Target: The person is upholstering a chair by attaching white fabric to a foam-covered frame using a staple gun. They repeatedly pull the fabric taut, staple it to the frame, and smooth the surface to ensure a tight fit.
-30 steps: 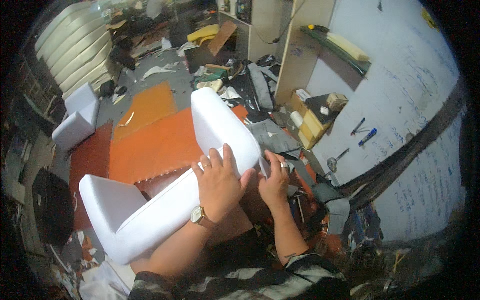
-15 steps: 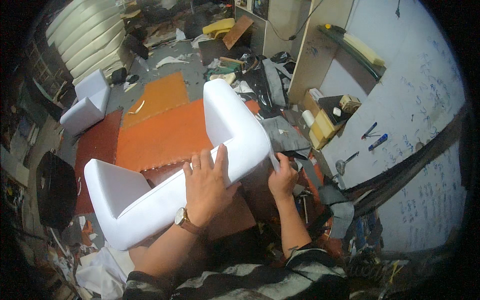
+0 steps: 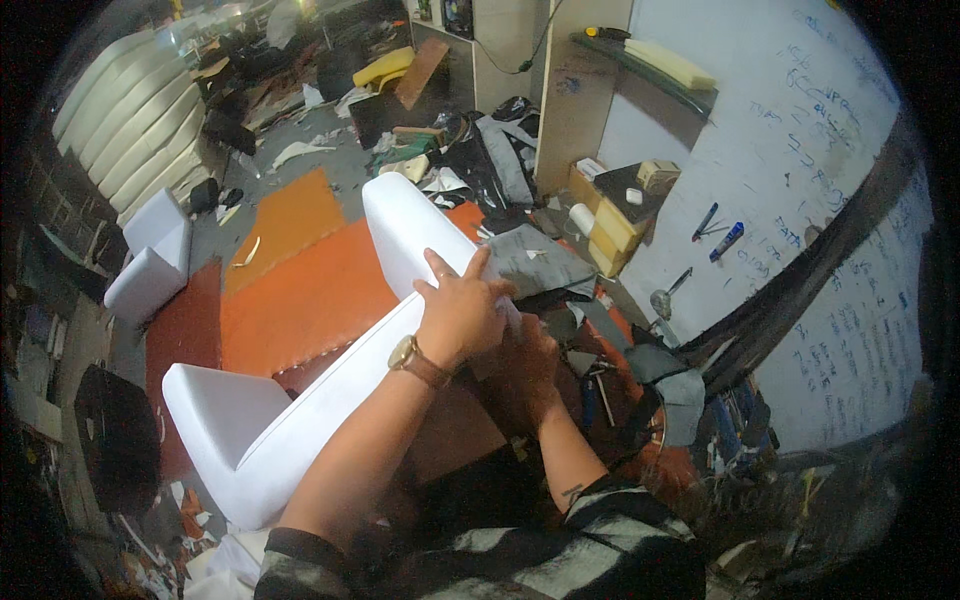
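A white upholstered chair section [image 3: 330,400], a long padded back with a raised arm at each end, slants across in front of me. My left hand [image 3: 462,312] lies over its right corner, fingers spread on the white covering, thumb toward the inner side. Close beside and below it is my right hand [image 3: 535,360], closed at the edge of the covering on that corner. The left hand partly hides its fingertips, and they are a little blurred. A brown strapped watch [image 3: 405,353] is on my left wrist.
Orange and dark red sheets [image 3: 300,290] cover the floor beyond. A smaller white seat [image 3: 150,255] and stacked cream cushions [image 3: 135,120] stand at the left. Grey fabric scraps [image 3: 535,262] and tools lie at the right, below a written-on white wall [image 3: 790,250].
My left hand has slid from the middle of the back to its right corner. The right hand has come in beside it. The view has shifted slightly to the right.
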A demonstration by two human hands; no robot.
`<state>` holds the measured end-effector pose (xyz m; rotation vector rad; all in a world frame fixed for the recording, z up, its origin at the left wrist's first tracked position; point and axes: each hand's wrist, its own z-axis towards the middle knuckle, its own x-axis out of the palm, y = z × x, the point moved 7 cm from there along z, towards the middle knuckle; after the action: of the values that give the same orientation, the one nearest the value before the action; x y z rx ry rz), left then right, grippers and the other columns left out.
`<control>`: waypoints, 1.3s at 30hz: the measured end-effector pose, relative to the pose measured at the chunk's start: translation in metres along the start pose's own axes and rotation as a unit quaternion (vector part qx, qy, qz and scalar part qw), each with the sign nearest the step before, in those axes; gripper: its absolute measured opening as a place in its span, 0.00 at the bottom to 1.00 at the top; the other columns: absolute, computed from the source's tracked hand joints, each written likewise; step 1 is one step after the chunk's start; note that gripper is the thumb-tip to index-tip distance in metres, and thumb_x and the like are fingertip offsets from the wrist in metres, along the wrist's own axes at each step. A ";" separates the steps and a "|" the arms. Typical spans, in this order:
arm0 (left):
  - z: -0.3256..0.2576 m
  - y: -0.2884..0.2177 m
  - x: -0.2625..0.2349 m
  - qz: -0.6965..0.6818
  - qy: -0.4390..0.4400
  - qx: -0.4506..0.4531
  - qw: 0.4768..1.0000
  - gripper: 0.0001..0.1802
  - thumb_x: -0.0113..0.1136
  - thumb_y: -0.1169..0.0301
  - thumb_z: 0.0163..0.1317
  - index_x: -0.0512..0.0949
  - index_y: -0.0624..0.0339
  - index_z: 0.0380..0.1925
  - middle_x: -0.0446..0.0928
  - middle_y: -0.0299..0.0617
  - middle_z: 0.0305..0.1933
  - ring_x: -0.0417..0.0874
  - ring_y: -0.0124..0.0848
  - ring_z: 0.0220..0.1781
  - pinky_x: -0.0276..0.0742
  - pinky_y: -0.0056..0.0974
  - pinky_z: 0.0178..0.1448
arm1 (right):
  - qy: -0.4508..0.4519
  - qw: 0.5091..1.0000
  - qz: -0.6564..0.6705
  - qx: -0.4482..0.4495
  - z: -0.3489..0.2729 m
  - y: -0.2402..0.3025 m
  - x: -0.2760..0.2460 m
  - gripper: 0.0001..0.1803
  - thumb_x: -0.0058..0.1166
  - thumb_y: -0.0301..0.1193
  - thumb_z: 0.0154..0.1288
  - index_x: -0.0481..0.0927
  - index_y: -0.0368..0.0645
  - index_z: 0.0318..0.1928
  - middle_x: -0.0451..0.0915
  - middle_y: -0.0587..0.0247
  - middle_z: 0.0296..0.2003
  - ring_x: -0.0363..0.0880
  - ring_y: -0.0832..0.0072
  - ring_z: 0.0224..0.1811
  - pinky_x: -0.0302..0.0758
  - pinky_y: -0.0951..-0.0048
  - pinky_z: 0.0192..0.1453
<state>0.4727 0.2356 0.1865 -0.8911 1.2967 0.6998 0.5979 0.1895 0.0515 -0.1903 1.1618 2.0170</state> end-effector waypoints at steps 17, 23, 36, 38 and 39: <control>0.022 0.017 0.016 -0.010 0.032 0.030 0.999 0.19 0.57 0.65 0.64 0.89 0.44 0.52 0.79 0.50 0.70 0.72 0.57 0.79 0.52 0.93 0.71 | 0.024 0.993 0.017 0.118 0.010 0.038 -0.022 0.18 0.68 0.39 0.70 0.79 0.40 0.49 0.87 0.46 0.41 0.87 0.44 0.44 0.82 0.52 0.47; 0.019 0.013 0.009 -0.046 0.038 0.030 0.998 0.16 0.57 0.65 0.64 0.89 0.44 0.48 0.69 0.53 0.78 0.71 0.69 0.76 0.44 0.94 0.74 | 0.163 0.968 -0.162 0.102 0.023 0.065 -0.031 0.13 0.65 0.31 0.68 0.79 0.39 0.48 0.87 0.45 0.43 0.87 0.44 0.49 0.82 0.46 0.52; 0.025 0.011 0.015 0.046 0.056 0.116 0.991 0.18 0.60 0.57 0.69 0.89 0.49 0.52 0.85 0.46 0.64 0.64 0.58 0.83 0.58 0.94 0.65 | 0.224 0.952 -0.171 0.117 0.013 0.074 -0.031 0.18 0.58 0.43 0.76 0.85 0.38 0.43 0.88 0.41 0.39 0.89 0.42 0.45 0.84 0.45 0.51; 0.026 0.018 0.009 -0.038 0.055 0.100 0.993 0.20 0.61 0.54 0.70 0.89 0.49 0.55 0.84 0.51 0.65 0.62 0.61 0.84 0.60 0.92 0.66 | 0.271 0.934 -0.185 0.139 0.011 0.079 -0.031 0.17 0.58 0.42 0.75 0.85 0.38 0.44 0.88 0.41 0.38 0.89 0.41 0.45 0.83 0.44 0.50; 0.025 0.021 0.007 -0.058 0.028 0.065 0.996 0.22 0.62 0.53 0.70 0.88 0.49 0.58 0.81 0.55 0.68 0.61 0.66 0.83 0.61 0.91 0.67 | 0.294 0.924 -0.193 0.150 0.010 0.080 -0.030 0.17 0.59 0.41 0.75 0.85 0.38 0.44 0.88 0.40 0.38 0.89 0.41 0.45 0.83 0.44 0.50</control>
<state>0.4686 0.2677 0.1773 -0.8762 1.3139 0.4971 0.5651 0.1590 0.1253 -0.8425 1.6321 1.4420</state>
